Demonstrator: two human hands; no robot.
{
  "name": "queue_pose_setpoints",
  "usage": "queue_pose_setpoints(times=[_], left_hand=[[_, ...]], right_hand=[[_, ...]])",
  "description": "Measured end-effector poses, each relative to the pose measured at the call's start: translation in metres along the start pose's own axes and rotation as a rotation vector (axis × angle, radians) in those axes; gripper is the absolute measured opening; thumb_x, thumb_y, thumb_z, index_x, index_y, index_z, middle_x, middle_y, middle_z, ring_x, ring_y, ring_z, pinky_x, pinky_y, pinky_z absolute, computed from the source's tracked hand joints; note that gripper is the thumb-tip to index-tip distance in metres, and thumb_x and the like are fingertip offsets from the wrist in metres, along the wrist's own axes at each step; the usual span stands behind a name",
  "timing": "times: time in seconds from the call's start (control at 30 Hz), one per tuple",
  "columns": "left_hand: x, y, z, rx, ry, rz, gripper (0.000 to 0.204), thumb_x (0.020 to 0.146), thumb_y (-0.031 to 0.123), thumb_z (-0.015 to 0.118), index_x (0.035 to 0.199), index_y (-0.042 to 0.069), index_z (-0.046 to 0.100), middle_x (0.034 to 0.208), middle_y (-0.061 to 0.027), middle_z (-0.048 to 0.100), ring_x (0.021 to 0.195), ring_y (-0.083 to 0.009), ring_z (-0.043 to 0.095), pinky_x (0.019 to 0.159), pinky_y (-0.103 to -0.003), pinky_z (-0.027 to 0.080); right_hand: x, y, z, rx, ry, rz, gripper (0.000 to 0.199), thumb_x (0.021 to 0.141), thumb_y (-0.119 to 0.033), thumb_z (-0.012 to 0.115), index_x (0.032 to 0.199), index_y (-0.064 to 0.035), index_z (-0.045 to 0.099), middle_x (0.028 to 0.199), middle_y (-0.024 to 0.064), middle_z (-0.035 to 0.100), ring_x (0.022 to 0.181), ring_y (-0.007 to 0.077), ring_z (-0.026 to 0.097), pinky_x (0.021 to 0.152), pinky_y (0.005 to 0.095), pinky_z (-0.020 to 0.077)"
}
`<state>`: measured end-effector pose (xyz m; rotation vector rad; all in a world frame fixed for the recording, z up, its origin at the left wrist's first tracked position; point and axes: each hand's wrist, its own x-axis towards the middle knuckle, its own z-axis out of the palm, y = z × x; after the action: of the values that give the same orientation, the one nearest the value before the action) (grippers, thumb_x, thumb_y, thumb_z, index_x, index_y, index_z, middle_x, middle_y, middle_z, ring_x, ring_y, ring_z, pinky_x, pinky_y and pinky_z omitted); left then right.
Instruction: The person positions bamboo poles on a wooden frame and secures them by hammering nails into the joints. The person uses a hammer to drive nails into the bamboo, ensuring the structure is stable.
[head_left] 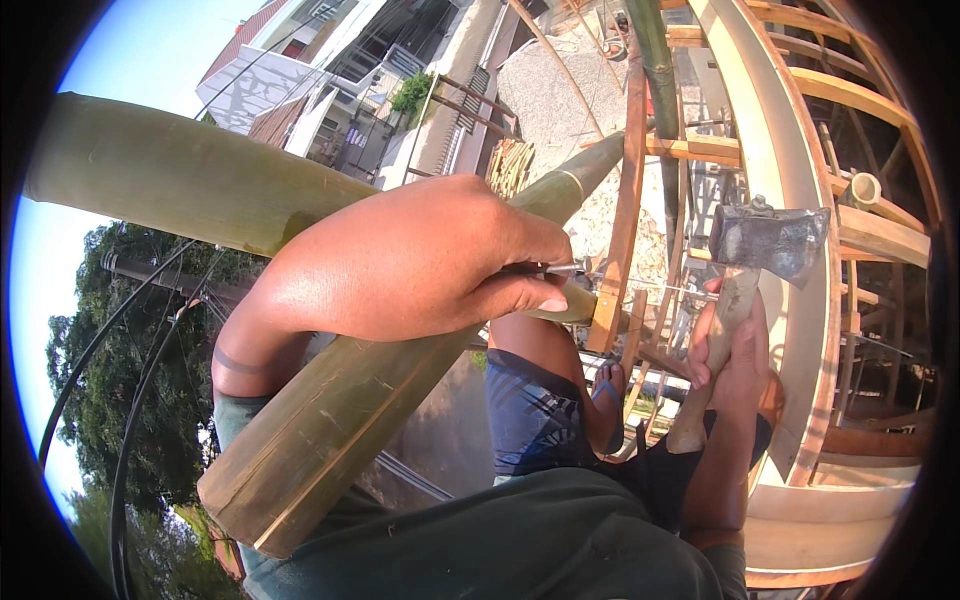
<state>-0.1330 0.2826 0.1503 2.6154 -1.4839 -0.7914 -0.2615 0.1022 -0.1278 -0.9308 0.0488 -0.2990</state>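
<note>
My left hand (400, 260) is bent over a thick green bamboo pole (330, 440), its thumb and fingers pinching metal nails (565, 268) whose ends point right. How many nails it holds is partly hidden by the fingers. My right hand (735, 350) is wrapped round the wooden handle of a hatchet (768, 242), held upright with its dark metal head above the fist. A thin nail (690, 291) sticks out leftward near the fingers of that hand. Behind my left wrist, another bamboo pole (180, 165) runs off to the upper left.
A wooden plank (625, 190) stands just right of my left hand. Curved timber beams (790, 200) and rafters fill the right side. Far below lie pale ground (560, 90) and a stack of cut wood (512, 165). Black cables (125, 470) hang at the left before trees.
</note>
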Motion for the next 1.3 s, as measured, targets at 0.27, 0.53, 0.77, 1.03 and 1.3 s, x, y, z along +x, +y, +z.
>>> queue_pose_setpoints(times=[0.27,0.53,0.77,1.03,1.3], left_hand=[[0.004,0.012,-0.006,0.058,-0.043,-0.074,0.027,0.1,0.028,0.064,0.09,0.003,0.069,0.076,-0.0206,0.066,0.08,-0.0447,0.065,0.071,-0.051,0.05],[0.006,0.01,-0.009,0.155,-0.106,-0.073,0.027,0.101,0.026,0.061,0.09,0.003,0.07,0.076,-0.0196,0.067,0.08,-0.0434,0.067,0.073,-0.051,0.052],[0.007,0.0,-0.001,0.085,-0.065,-0.032,0.015,0.094,0.016,0.061,0.089,0.005,0.071,0.074,-0.0167,0.068,0.078,-0.0411,0.068,0.072,-0.05,0.053],[0.007,0.002,-0.002,0.109,-0.075,0.009,0.011,0.095,0.009,0.063,0.088,0.001,0.065,0.08,-0.0132,0.073,0.085,-0.0332,0.073,0.075,-0.043,0.056],[0.007,-0.001,-0.005,0.003,-0.068,0.014,0.016,0.097,0.013,0.058,0.091,0.004,0.07,0.073,-0.0097,0.07,0.076,-0.0348,0.07,0.072,-0.045,0.054]], right_hand=[[-0.004,-0.024,0.035,-0.116,-0.226,-0.116,0.057,0.105,-0.048,0.057,0.13,0.0012,0.042,0.072,0.0071,0.054,0.053,0.0086,0.043,0.05,0.022,0.037],[0.003,-0.025,0.034,-0.312,-0.269,-0.298,0.049,0.107,-0.045,0.053,0.127,-0.0007,0.045,0.075,0.006,0.055,0.055,0.0109,0.047,0.051,0.0257,0.0419],[0.001,-0.016,0.036,-0.222,-0.267,-0.289,0.046,0.109,-0.043,0.049,0.129,-0.0025,0.041,0.073,0.0039,0.049,0.052,0.0097,0.045,0.05,0.0233,0.0411],[0.007,-0.038,0.055,-0.359,-0.23,-0.129,0.053,0.107,-0.046,0.053,0.131,-0.0001,0.043,0.075,0.0083,0.054,0.056,0.0126,0.053,0.054,0.0267,0.0453],[-0.007,-0.016,0.029,-0.438,-0.138,-0.313,0.051,0.107,-0.046,0.053,0.129,-0.0009,0.042,0.074,0.0073,0.053,0.055,0.0087,0.045,0.05,0.0227,0.0382]])
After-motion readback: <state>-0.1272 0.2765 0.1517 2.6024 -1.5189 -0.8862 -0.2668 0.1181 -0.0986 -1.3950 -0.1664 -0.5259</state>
